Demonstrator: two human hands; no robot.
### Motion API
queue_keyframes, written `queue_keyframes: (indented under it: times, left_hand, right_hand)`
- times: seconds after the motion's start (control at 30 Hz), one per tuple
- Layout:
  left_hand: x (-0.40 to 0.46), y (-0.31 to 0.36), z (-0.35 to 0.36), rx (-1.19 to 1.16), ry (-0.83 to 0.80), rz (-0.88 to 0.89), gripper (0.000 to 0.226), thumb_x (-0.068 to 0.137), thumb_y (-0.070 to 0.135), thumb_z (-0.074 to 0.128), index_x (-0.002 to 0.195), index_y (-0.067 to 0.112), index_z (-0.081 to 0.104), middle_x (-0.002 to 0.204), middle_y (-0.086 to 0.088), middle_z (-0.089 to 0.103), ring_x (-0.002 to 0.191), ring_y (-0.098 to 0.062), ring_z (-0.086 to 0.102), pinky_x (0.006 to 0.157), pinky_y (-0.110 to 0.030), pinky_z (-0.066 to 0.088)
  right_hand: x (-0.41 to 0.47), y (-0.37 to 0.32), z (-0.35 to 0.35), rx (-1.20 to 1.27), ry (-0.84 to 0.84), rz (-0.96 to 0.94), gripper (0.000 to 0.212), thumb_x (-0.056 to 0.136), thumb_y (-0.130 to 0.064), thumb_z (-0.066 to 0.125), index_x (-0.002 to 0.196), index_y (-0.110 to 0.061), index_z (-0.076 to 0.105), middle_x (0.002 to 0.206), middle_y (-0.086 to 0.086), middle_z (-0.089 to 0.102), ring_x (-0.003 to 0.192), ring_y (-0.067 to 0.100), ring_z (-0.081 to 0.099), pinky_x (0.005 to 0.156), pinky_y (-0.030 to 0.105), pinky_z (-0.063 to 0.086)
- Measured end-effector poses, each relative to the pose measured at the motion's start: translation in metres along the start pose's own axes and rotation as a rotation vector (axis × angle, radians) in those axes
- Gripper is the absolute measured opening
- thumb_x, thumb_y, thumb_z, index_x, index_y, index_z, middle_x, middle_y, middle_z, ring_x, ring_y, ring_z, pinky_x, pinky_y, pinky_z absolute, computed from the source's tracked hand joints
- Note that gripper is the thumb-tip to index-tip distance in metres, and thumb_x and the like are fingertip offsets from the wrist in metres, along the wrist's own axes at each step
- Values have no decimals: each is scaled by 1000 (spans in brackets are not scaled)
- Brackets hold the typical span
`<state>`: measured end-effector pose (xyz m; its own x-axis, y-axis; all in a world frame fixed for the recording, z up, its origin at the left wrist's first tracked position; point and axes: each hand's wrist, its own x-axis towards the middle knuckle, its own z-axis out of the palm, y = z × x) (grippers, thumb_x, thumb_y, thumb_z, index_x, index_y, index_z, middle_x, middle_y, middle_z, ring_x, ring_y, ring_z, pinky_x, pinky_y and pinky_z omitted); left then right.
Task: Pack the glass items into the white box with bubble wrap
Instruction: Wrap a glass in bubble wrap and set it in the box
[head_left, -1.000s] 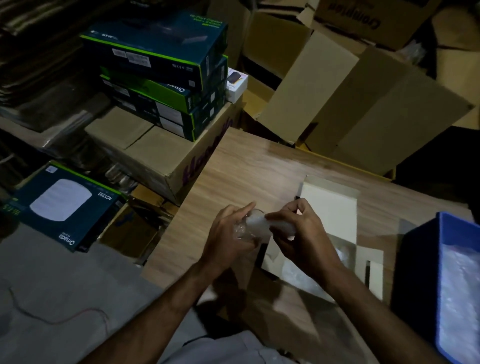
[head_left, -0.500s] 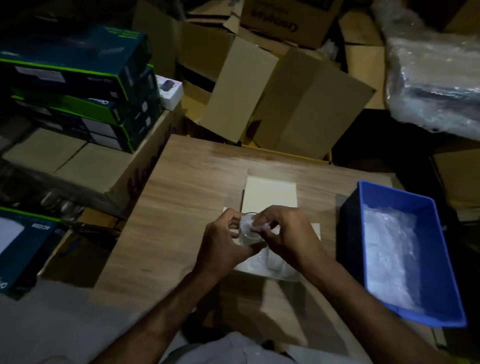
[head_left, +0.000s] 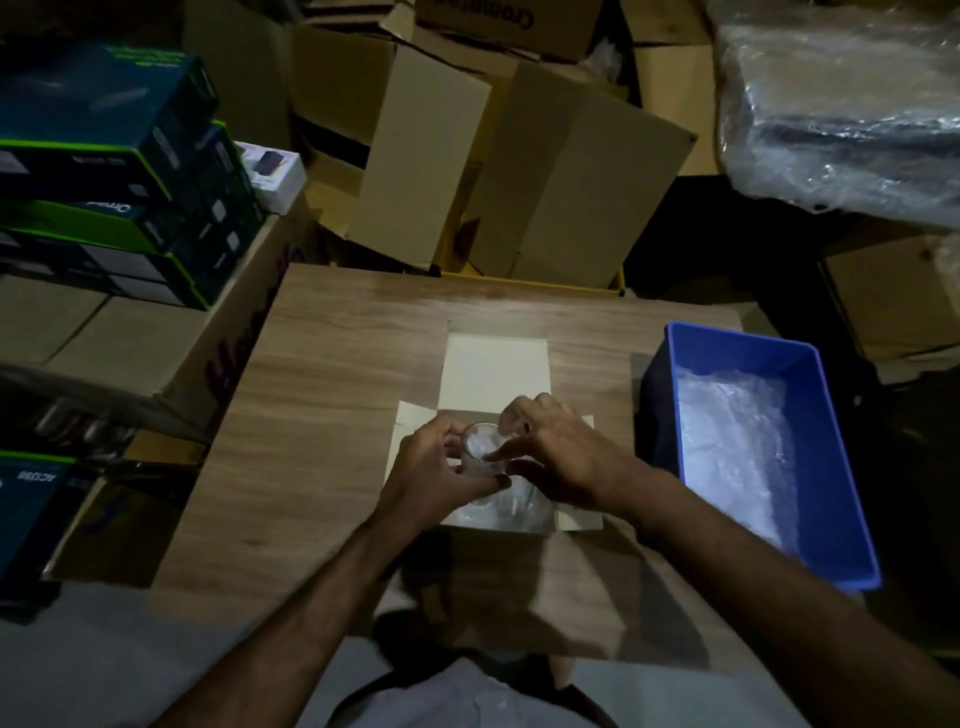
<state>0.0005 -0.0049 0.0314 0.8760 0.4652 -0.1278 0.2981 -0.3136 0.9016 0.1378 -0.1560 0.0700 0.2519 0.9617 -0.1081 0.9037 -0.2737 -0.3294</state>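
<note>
Since half a second ago the hands have stayed together over the white box (head_left: 492, 370), but the glass (head_left: 480, 452) now stands upright with its mouth toward the camera, where before it was more hidden between the fingers; a second ago it was tilted sideways, left of the box.

The left hand (head_left: 434, 467) grasps the glass from the left, fingers curled round its wall. The right hand (head_left: 553, 457) has its forefinger and thumb at the rim, pushing bubble wrap (head_left: 480, 442) into the glass; its other fingers arch above. The glass is held just above the open box, at the frame's centre. More wrap or glass (head_left: 511, 506) shows pale inside the box under the hands, too blurred to tell which. The box lid stands open toward the top of the frame, side flaps spread.

The box rests on a wooden table (head_left: 332, 405). At centre right on the table sits a blue bin (head_left: 737, 343) with bubble wrap in it, well apart from the box. In the upper left is a stack of dark green-edged boxes (head_left: 119, 171) on a brown carton (head_left: 130, 338), with a small white box (head_left: 272, 174) just beside them. Open cartons (head_left: 561, 171) fill the top centre, and a plastic-wrapped bundle (head_left: 841, 104) the upper right.
</note>
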Motion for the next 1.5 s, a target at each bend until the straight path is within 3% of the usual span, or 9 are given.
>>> queue_keyframes:
  times: [0.17,0.27,0.4,0.53,0.77,0.93,1.13,1.3,1.5]
  left_hand:
    - [3,-10,-5,-24,-51,15,53,62,19,96,102,20,63,100,7,74,96,-5,69,85,-27,59]
    - [7,-12,-4,-8,-81,67,51,63,14,95,103,16,63,103,7,72,101,-5,68,83,-19,57]
    - [17,-26,0,44,-109,143,51,62,11,95,101,14,62,109,5,64,105,-9,65,81,-20,57]
    - [26,-42,-4,69,-163,93,59,59,11,96,108,20,63,119,6,55,113,-3,59,93,-27,57]
    - [36,-62,-18,402,-149,143,48,69,42,89,112,30,69,111,15,63,107,-2,58,92,-29,52]
    - [36,-74,-2,668,-188,249,57,73,39,86,126,30,66,123,8,65,114,-19,59,98,-37,40]
    - [33,-77,5,890,-205,276,47,75,39,83,120,32,69,115,7,66,109,-21,60,96,-40,38]
    - [33,-78,4,915,-272,313,51,77,46,79,123,29,65,126,8,58,115,-16,55,102,-38,34]
    - [42,-71,10,892,-291,364,53,78,45,75,122,20,61,118,-2,62,104,-24,63,85,-42,44]
  right_hand:
    - [1,7,21,646,-49,131,35,98,-19,58,107,-51,70,122,7,60,92,16,64,76,33,57]
    - [2,5,34,847,106,310,4,97,-21,68,99,-18,69,98,9,73,76,20,75,69,53,60]
    - [7,2,55,940,263,462,38,82,-14,85,102,-17,53,102,6,70,65,19,75,59,36,61]
    - [14,-6,72,819,348,495,22,86,-23,81,87,-24,59,89,-4,70,65,9,72,58,26,61]
    - [18,-15,114,550,427,615,45,85,-16,76,72,-40,40,87,-13,49,74,3,53,64,21,49]
    - [15,-16,131,433,273,534,21,86,-18,74,86,-26,55,92,-8,52,76,6,51,71,23,50]
    - [6,-17,136,560,268,580,28,84,-23,80,92,-29,54,87,-9,61,78,4,61,73,28,59]
    - [-6,1,113,507,493,591,36,82,-16,79,113,-22,61,108,-7,60,96,8,61,80,30,58]
    - [16,20,101,134,23,475,76,87,-32,76,152,-19,39,150,7,48,133,26,48,105,37,47]
